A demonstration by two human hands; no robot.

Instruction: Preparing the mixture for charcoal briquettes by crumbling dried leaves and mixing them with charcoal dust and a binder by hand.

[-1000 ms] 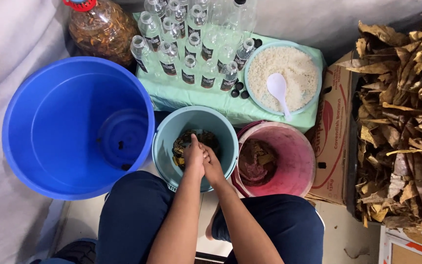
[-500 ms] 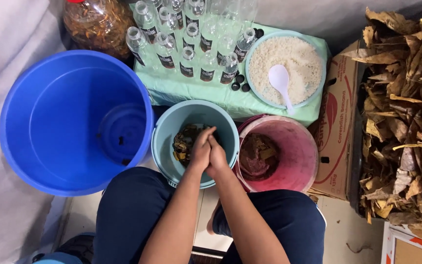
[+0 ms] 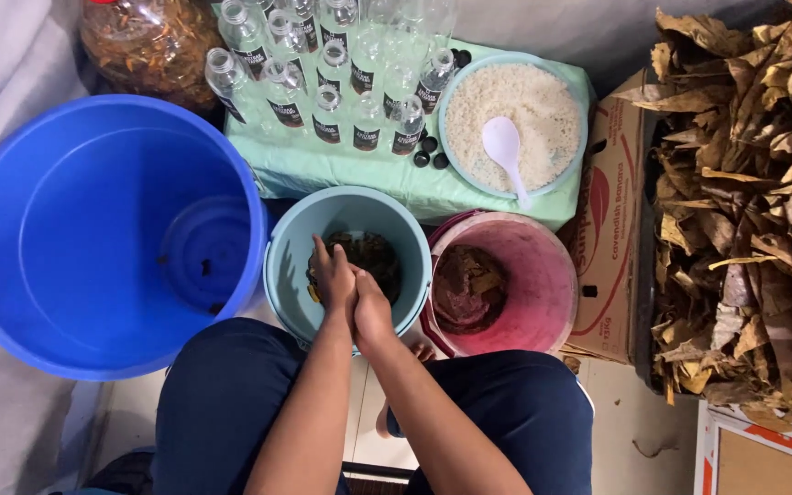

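Note:
Both of my hands reach into a small teal bucket [image 3: 291, 247] between my knees. My left hand [image 3: 332, 275] and my right hand [image 3: 373, 307] are pressed side by side, fingers down in dark wet leaf matter [image 3: 373, 252] at the bucket's bottom. Whether either hand grips a clump is hidden by the hands themselves. A pink bucket [image 3: 543, 284] with brown soaked leaves stands just to the right.
A large blue bucket [image 3: 66, 238] with a blue lid inside stands at the left. Behind are several clear bottles [image 3: 323, 64] on a green-covered stand, a bowl of white rice [image 3: 515, 119] with a white spoon, and a cardboard box of dry leaves [image 3: 753, 202].
My hands stay together in the teal bucket, shifting slightly within the wet leaves. The view has drifted a little.

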